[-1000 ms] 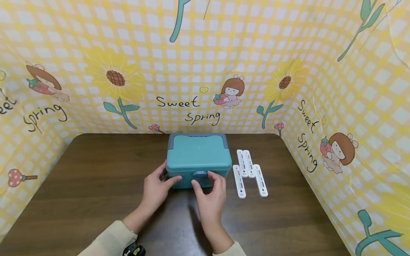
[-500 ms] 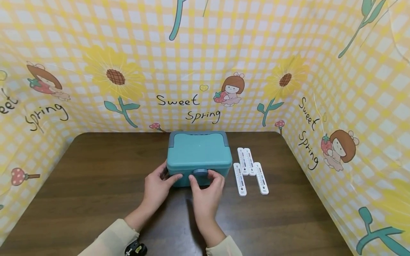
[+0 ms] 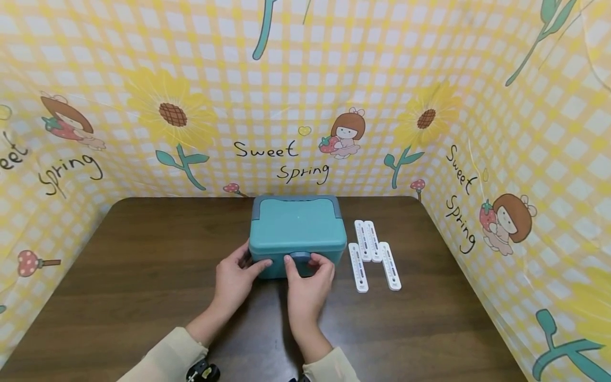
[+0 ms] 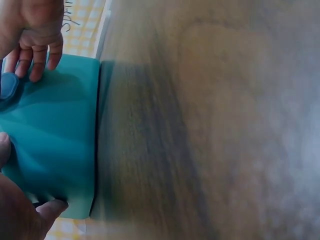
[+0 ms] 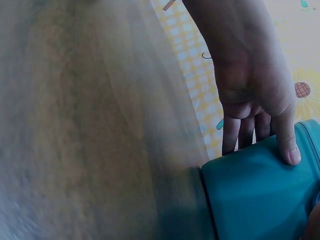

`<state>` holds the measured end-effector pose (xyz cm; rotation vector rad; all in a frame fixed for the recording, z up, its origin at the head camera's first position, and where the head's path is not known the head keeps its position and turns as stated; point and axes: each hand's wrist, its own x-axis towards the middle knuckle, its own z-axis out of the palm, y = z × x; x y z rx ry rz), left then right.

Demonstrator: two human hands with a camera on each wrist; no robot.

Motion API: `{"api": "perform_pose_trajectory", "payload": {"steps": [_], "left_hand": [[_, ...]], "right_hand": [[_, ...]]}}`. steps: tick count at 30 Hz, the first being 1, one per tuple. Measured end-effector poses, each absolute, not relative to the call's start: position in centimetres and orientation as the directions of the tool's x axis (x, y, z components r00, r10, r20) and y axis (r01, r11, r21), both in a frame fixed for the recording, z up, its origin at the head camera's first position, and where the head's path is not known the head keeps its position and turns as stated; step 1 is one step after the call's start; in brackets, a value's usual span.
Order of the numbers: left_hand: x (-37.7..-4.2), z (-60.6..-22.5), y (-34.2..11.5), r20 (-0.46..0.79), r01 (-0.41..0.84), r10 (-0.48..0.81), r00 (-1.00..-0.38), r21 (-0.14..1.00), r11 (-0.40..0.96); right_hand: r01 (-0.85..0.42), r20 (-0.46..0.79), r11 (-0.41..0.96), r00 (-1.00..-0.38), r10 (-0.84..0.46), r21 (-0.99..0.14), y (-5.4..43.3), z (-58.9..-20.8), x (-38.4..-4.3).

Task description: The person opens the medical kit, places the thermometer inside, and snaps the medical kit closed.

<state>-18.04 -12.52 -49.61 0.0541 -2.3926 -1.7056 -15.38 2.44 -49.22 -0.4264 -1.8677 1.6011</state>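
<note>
A teal lunch box (image 3: pixel 298 223) with a lid stands shut at the back middle of the table, a round-ended blue latch (image 3: pixel 300 258) on its front. My left hand (image 3: pixel 232 281) grips the front left corner, thumb on the front face and fingers round the side; the right wrist view shows this left hand (image 5: pixel 255 85) too. At the latch, my right hand (image 3: pixel 307 297) has its thumb at the left end and its index finger at the right end, pinching it. In the left wrist view, the other fingers of the right hand (image 4: pixel 37 30) are against the box front below the latch.
Several white thermometer-like strips (image 3: pixel 372 241) lie to the right of the box on the brown wooden table (image 3: pixel 157 254). A yellow checked cloth (image 3: pixel 267 95) with printed flowers forms walls behind and at both sides.
My right thumb has moved up from below the latch to its left end, and the right wrist has shifted slightly left. The left hand keeps its hold and the box stays in place.
</note>
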Motion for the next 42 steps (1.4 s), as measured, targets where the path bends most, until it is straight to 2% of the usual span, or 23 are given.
{"api": "perform_pose_trajectory", "payload": {"steps": [5,14,29,42], "left_hand": [[-18.3,-49.7,-12.8,0.115,0.061,-0.16,-0.98,0.949,0.308],[-18.1,-49.7,-12.8,0.132,0.072,-0.182,-0.974,0.949,0.306],[-18.2,-50.2,-12.6,0.134,0.08,-0.195,-0.972,0.961,0.263],[-17.8,-49.9,-12.2,0.181,0.126,-0.202,-0.962,0.958,0.259]], "right_hand": [[-0.17,0.272,0.219,-0.73,0.627,-0.961,2.2,-49.2,-15.4],[-0.169,0.234,0.162,-0.731,0.641,-0.972,1.5,-49.4,-15.5],[-0.154,0.222,0.16,-0.709,0.67,-0.975,1.4,-48.9,-16.0],[-0.146,0.185,0.114,-0.718,0.671,-0.983,1.3,-48.5,-16.1]]}}
